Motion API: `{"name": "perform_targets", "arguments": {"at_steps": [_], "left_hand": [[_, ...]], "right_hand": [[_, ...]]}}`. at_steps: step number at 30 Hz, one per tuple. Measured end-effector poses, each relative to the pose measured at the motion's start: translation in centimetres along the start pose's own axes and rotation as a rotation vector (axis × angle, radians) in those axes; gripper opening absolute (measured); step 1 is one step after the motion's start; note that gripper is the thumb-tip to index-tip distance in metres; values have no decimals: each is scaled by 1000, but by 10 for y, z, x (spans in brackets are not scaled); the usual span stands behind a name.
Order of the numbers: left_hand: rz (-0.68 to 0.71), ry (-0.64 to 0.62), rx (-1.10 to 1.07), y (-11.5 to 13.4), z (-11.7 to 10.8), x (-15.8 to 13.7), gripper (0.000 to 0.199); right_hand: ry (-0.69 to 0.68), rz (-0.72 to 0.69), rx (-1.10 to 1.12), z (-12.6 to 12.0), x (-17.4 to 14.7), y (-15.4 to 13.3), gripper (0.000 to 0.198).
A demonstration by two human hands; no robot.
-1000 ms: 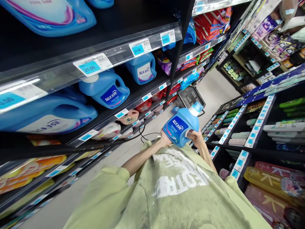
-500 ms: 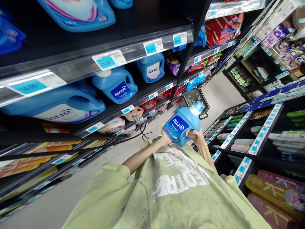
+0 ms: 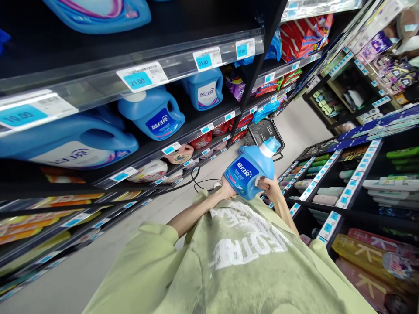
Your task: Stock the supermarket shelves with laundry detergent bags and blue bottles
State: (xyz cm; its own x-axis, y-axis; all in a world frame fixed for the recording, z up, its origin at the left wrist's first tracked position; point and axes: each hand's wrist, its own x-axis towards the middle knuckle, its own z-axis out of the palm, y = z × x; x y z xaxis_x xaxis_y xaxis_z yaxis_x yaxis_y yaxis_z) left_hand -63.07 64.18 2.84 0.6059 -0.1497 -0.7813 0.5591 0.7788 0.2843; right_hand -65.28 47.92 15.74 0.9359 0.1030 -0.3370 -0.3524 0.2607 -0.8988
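A blue laundry detergent jug [image 3: 251,172] is held in front of my chest, tilted so that its light blue cap [image 3: 270,146] points up and to the right. Its dark blue label faces me. My left hand [image 3: 228,186] supports the jug at its bottom end, with most of the fingers hidden behind it. Around the handle on the lower right, the fingers of my right hand [image 3: 269,185] are closed. Similar blue jugs [image 3: 157,114] stand on the shelf to the left.
A black shopping basket [image 3: 262,132] is on the floor beyond the jug. Price-tagged shelves [image 3: 225,46] run along the left. Racks of bottles [image 3: 373,257] line the right side. A black cable [image 3: 195,176] hangs near the lower left shelves.
The shelves on both sides have shifted slightly left in view. Both hands keep the same hold on the detergent jug.
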Motion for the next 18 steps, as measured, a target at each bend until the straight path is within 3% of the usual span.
{"name": "perform_targets", "arguments": {"at_steps": [10, 18], "left_hand": [[-14, -32, 31, -4, 1, 1, 50], [-186, -65, -39, 2, 5, -3, 46]], "right_hand": [[-22, -12, 5, -4, -6, 1, 43], [23, 9, -49, -7, 2, 4, 46]]}}
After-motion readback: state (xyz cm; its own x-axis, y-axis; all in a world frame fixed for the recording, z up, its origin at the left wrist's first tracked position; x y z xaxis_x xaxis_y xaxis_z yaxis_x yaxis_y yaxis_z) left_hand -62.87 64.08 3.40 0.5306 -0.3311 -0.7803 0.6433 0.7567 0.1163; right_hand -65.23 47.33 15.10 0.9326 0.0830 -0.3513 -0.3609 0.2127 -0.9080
